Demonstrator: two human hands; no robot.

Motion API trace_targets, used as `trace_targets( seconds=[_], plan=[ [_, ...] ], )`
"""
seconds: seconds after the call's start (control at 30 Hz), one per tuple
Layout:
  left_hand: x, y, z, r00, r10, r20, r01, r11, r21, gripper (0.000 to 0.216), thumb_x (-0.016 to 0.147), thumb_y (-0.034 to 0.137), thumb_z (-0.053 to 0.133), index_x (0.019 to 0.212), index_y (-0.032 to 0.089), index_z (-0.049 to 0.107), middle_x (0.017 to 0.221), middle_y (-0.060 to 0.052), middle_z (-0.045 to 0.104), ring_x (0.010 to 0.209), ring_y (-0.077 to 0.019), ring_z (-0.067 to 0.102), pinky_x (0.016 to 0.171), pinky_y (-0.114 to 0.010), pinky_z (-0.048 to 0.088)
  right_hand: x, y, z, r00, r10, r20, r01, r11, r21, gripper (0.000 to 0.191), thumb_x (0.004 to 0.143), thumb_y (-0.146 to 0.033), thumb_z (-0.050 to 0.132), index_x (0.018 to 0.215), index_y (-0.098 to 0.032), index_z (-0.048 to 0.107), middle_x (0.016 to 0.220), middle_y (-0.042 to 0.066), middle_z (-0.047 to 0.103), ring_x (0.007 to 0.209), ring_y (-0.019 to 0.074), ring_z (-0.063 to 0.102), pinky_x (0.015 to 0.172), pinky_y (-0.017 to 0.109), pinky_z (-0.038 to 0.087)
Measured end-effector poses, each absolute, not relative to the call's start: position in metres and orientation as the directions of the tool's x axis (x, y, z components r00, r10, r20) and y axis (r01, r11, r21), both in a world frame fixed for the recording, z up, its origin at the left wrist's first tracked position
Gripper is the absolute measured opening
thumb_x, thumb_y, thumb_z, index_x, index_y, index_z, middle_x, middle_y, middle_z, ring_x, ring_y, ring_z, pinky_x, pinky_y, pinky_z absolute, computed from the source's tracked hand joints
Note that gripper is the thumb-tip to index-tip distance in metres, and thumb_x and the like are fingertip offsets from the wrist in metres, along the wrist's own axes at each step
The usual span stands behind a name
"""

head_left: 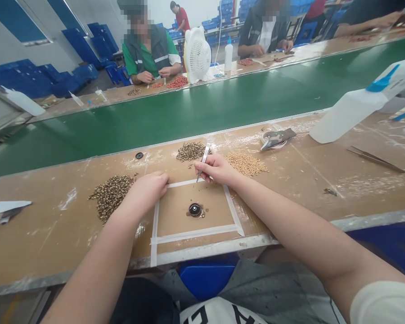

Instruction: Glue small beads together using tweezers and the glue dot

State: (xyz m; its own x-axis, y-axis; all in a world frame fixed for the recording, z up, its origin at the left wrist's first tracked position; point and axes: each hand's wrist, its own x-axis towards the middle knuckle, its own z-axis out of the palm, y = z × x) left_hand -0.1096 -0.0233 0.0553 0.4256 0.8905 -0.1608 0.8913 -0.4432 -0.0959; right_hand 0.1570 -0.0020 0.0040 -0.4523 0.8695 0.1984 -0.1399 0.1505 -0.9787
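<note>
My right hand (214,168) is closed around a pair of silver tweezers (205,157), whose tip points down over the taped square. To its left, my left hand (155,184) rests at the square's upper left corner with fingers curled; whether it holds anything is hidden. A small round black part (195,209) with a shiny surface lies inside the square, with dark spots around it. One pile of small dark-and-gold pieces (113,193) sits beside my left wrist. Another such pile (191,151) and a heap of tan beads (246,164) lie beyond and beside my right hand.
White tape (195,233) frames the work square. A black disc (139,155) lies near a green belt (168,122). On the right are dark tweezers (378,159), a camouflage-patterned piece (278,137) and a large white bottle (347,114). Across the belt, people sit by a white fan (198,54).
</note>
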Motion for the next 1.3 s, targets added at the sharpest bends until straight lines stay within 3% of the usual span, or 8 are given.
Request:
trace_targets(
  seconds=[0.27,0.4,0.5,0.73,0.83,1.07,1.2,1.3],
  plan=[
    [-0.119,-0.003,0.057,0.386,0.904,-0.185,0.922,-0.373,0.1,0.009,0.086,0.018,0.06,0.085,0.023,0.068,0.095,-0.005,0.077,0.089,-0.0258,0.069,0.073,-0.034,0.046,0.158,-0.001,0.004,-0.459,0.865,0.202,-0.128,0.16,-0.979,0.045,0.097,-0.058,0.074,0.078,-0.018,0.069,0.055,-0.005,0.058,0.045,0.0061,0.051,0.043,0.019,0.04],
    [-0.103,0.005,0.054,0.355,0.906,-0.229,0.884,-0.246,0.397,0.01,0.088,0.03,0.066,0.095,0.023,0.069,0.092,-0.003,0.077,0.076,-0.0203,0.069,0.067,-0.032,0.05,0.159,0.0,0.004,-0.456,0.862,0.22,-0.138,0.175,-0.975,0.046,0.096,-0.059,0.075,0.077,-0.017,0.069,0.054,-0.005,0.058,0.044,0.0061,0.051,0.041,0.019,0.04],
    [-0.078,0.008,0.057,0.355,0.908,-0.224,0.779,-0.155,0.608,0.011,0.087,0.029,0.069,0.095,0.022,0.068,0.087,-0.003,0.075,0.066,-0.0164,0.066,0.057,-0.029,0.05,0.16,0.0,0.004,-0.467,0.855,0.224,-0.134,0.182,-0.974,0.046,0.096,-0.059,0.075,0.078,-0.017,0.069,0.053,-0.005,0.058,0.043,0.0059,0.05,0.04,0.019,0.039],
    [-0.029,0.009,0.041,0.302,0.952,-0.053,0.414,-0.081,0.907,0.006,0.089,0.024,0.075,0.092,0.02,0.071,0.071,-0.004,0.073,0.057,-0.0148,0.063,0.052,-0.028,0.046,0.159,-0.009,0.007,-0.549,0.803,0.234,-0.117,0.203,-0.972,0.047,0.1,-0.059,0.07,0.078,-0.018,0.071,0.054,-0.005,0.06,0.042,0.0058,0.052,0.042,0.019,0.042],
    [-0.022,0.01,0.02,0.293,0.956,-0.025,0.278,-0.06,0.959,0.007,0.088,0.024,0.074,0.089,0.019,0.069,0.071,-0.003,0.073,0.06,-0.0159,0.067,0.055,-0.029,0.05,0.155,-0.018,0.01,-0.587,0.782,0.209,-0.102,0.184,-0.978,0.045,0.1,-0.058,0.071,0.078,-0.018,0.07,0.056,-0.005,0.06,0.044,0.0059,0.054,0.043,0.019,0.043],
    [-0.011,0.019,-0.008,0.302,0.942,0.146,0.11,-0.187,0.976,0.021,0.087,0.029,0.082,0.091,0.02,0.063,0.091,-0.004,0.078,0.088,-0.0181,0.076,0.079,-0.032,0.059,0.146,-0.028,0.007,-0.675,0.738,0.026,0.031,0.063,-0.998,0.044,0.098,-0.055,0.076,0.077,-0.016,0.074,0.057,-0.002,0.062,0.046,0.0071,0.058,0.044,0.018,0.045],
    [-0.008,0.024,-0.014,0.28,0.94,0.196,0.083,-0.227,0.97,0.015,0.092,0.021,0.076,0.091,0.02,0.061,0.096,-0.005,0.078,0.09,-0.0164,0.075,0.08,-0.03,0.057,0.144,-0.029,0.006,-0.67,0.742,-0.003,0.043,0.034,-0.998,0.044,0.095,-0.055,0.079,0.076,-0.015,0.074,0.057,-0.002,0.064,0.045,0.0072,0.057,0.044,0.018,0.046],
    [-0.007,0.025,-0.018,0.239,0.95,0.201,0.047,-0.218,0.975,0.015,0.091,0.017,0.074,0.093,0.021,0.06,0.096,-0.004,0.076,0.08,-0.014,0.071,0.074,-0.028,0.056,0.143,-0.031,0.006,-0.673,0.739,-0.035,0.083,0.029,-0.996,0.046,0.095,-0.057,0.078,0.077,-0.015,0.074,0.057,-0.001,0.064,0.045,0.008,0.057,0.045,0.019,0.047]
  ],
)
